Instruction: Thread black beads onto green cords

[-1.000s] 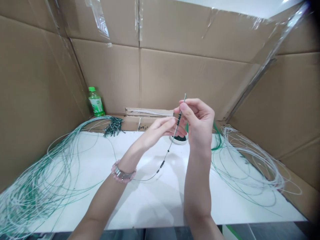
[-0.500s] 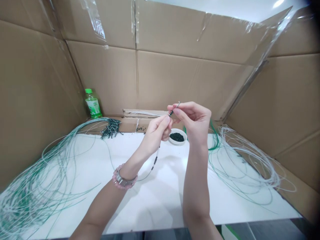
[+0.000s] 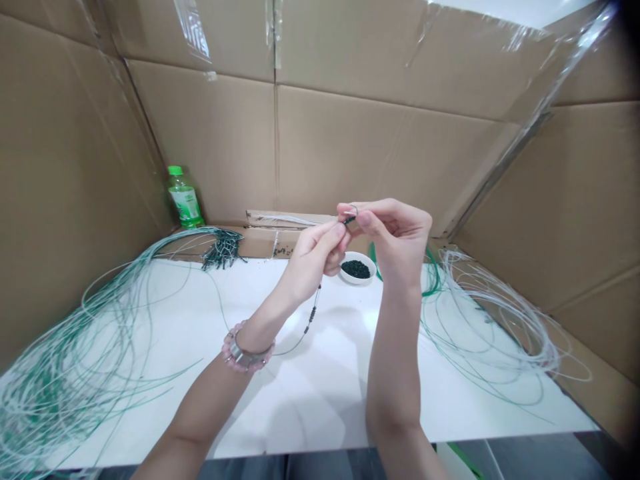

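Beaded cord (image 3: 349,220) in grip of left hand (image 3: 315,257) and right hand (image 3: 397,237), tail (image 3: 313,314) below

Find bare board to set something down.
Free: between left forearm and right forearm, nearer than the bowl, though the strand hangs over its left; also front right, between right forearm and coil. Crowded: left under cords, right rear under coil.

No legible text, bottle label (image 3: 186,205) seemingly blurred.
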{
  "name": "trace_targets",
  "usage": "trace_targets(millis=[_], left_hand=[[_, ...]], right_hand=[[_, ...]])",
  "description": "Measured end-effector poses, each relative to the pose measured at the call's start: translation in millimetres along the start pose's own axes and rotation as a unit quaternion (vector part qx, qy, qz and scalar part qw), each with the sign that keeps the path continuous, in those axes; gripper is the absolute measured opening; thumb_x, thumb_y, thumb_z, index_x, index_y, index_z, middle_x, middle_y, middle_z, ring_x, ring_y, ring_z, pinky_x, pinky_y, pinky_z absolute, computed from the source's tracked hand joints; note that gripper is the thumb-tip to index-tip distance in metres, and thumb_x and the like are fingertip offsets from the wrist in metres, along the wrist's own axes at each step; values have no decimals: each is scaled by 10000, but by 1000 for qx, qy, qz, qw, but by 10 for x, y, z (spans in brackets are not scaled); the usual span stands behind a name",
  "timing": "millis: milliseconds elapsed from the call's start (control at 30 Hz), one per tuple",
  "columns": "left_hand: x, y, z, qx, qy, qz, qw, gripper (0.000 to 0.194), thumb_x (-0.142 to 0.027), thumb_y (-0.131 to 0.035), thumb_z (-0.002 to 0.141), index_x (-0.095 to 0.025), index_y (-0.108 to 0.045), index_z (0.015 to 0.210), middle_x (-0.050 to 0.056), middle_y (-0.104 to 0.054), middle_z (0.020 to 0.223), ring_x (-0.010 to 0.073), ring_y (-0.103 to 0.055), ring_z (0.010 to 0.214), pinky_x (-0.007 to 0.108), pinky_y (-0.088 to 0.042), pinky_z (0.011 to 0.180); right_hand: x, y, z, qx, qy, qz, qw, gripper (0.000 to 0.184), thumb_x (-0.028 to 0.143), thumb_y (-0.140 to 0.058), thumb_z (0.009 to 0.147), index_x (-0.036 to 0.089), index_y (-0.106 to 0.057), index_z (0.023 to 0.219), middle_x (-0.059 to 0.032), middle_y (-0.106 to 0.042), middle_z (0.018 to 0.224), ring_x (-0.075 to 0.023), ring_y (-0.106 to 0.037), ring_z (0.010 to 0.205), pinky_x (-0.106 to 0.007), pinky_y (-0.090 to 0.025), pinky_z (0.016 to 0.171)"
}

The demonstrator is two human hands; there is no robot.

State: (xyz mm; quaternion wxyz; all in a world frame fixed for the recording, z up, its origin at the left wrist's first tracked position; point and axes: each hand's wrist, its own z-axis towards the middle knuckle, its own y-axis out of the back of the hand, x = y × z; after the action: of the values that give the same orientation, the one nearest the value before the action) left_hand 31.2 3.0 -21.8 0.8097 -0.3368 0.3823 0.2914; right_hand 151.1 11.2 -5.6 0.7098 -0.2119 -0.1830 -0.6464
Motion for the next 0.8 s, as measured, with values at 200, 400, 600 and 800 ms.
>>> trace_targets(millis=[200, 400, 600, 800], left_hand=[[-25, 102, 72, 68, 91, 4, 993, 504, -601, -451, 801, -147, -462, 581, -61, -292, 465, 24, -215, 368, 175, -150, 361], [30, 115, 98, 10, 26, -46, 999, 342, -462, -483, 868, -140, -579, 804, -1, -583, 609, 65, -524, 436, 159, -385, 385], [77, 75, 61, -31, -63, 32, 997, 218, -285, -534, 879, -134, -574, 727, -50, -517, 483, 9, -395, 346, 108, -302, 350], [48, 35, 33, -75, -105, 60, 990, 239, -260, -533, 881, -140, -572, 678, -65, -453, 448, 5, -329, 340, 124, -247, 344]], right_hand=[[-1, -26, 8, -7, -14, -34, 999, 87, 177, -643, 807, 221, -702, 762, 36, -721, 751, -78, -668, 610, -152, -552, 524], [-25, -48, 12, 43, -101, 39, 993, 106, 233, -602, 837, 200, -657, 754, 29, -704, 953, -45, -553, 360, -171, -466, 302], [-63, -61, 29, 4, -57, -3, 998, 102, 151, -626, 805, 212, -704, 780, 35, -723, 823, -41, -598, 506, -149, -551, 511], [-72, -45, 0, 20, 9, 4, 1000, 149, 114, -655, 782, 241, -724, 820, 28, -734, 878, -112, -698, 766, -215, -599, 666]])
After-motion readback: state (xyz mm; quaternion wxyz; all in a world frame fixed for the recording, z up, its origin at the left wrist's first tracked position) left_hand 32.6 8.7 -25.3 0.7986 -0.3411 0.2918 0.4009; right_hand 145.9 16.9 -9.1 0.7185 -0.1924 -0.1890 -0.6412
